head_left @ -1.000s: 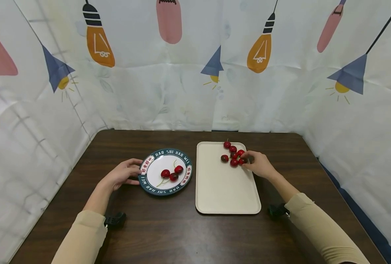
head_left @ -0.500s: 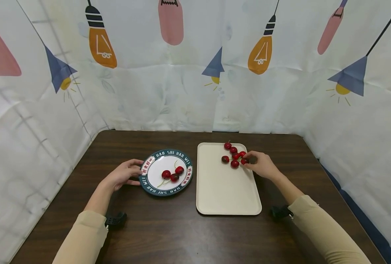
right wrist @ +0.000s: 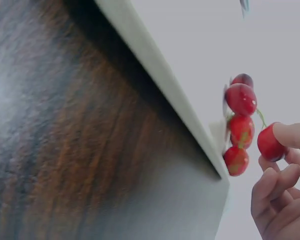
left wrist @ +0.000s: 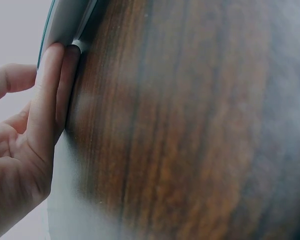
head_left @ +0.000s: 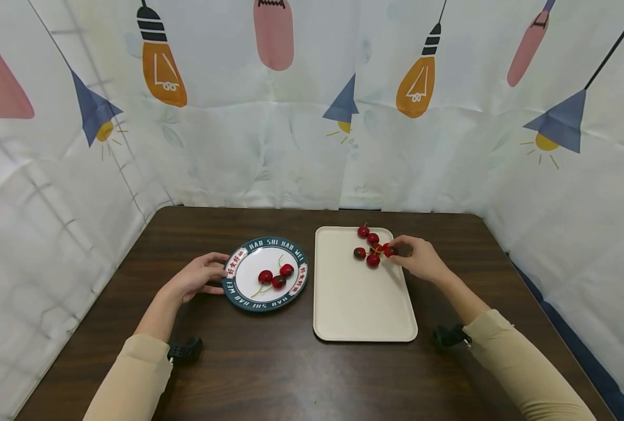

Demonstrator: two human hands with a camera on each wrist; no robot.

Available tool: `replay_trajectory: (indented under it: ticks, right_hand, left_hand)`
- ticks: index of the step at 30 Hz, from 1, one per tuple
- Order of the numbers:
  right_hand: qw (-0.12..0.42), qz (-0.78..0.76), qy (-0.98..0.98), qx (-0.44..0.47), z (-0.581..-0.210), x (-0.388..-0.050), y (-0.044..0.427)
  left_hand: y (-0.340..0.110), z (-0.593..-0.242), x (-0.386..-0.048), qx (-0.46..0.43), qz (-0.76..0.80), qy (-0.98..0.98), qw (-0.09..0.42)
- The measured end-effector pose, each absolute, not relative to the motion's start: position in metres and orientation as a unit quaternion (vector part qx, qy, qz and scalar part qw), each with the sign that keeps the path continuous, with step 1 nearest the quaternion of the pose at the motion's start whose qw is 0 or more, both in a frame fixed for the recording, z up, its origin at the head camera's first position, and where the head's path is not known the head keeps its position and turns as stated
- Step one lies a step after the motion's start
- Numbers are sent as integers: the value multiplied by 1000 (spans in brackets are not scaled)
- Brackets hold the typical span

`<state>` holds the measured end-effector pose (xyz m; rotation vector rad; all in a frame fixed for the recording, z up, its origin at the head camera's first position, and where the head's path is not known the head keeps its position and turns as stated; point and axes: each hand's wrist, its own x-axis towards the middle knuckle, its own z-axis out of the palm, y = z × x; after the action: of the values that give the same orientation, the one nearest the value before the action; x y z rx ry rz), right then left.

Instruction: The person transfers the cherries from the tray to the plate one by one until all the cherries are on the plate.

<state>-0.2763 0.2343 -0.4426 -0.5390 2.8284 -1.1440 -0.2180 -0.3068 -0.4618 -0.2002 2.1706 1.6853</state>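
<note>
My right hand (head_left: 419, 257) pinches a dark red cherry (right wrist: 270, 144) between thumb and fingertips, over the far right edge of the cream tray (head_left: 361, 310). In the right wrist view the cherry sits apart from a row of others, a green stem beside it. Several loose cherries (head_left: 373, 261) lie at the tray's far right corner, partly hidden by my fingers. My left hand (head_left: 198, 276) holds the left rim of a round plate (head_left: 244, 304) with a dark teal border. The left wrist view shows fingers on both sides of that rim. Three stemmed cherries (head_left: 265, 276) lie on the plate.
Both the plate and the tray stand on a dark wood table (head_left: 248, 368), a narrow strip of tabletop between them. A white patterned curtain (head_left: 290, 152) hangs behind the table and along its sides.
My right hand has risen slightly with the pinched cherry, and a neighbouring cherry has shifted a little to the left. My left hand and the plate stay in place.
</note>
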Motion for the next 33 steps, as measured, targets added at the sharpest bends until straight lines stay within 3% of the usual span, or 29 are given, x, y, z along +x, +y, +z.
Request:
replay_trajectory:
  ticks: [20,33]
  right_hand:
    - [1,-393,896,-204,-422,-283,202]
    - [21,-408,880,-242,-421,-287,156]
  left_hand:
    - [-306,-463,-218,-68,599,775,189]
    - [-306,-461,-217,-68,597,777,189]
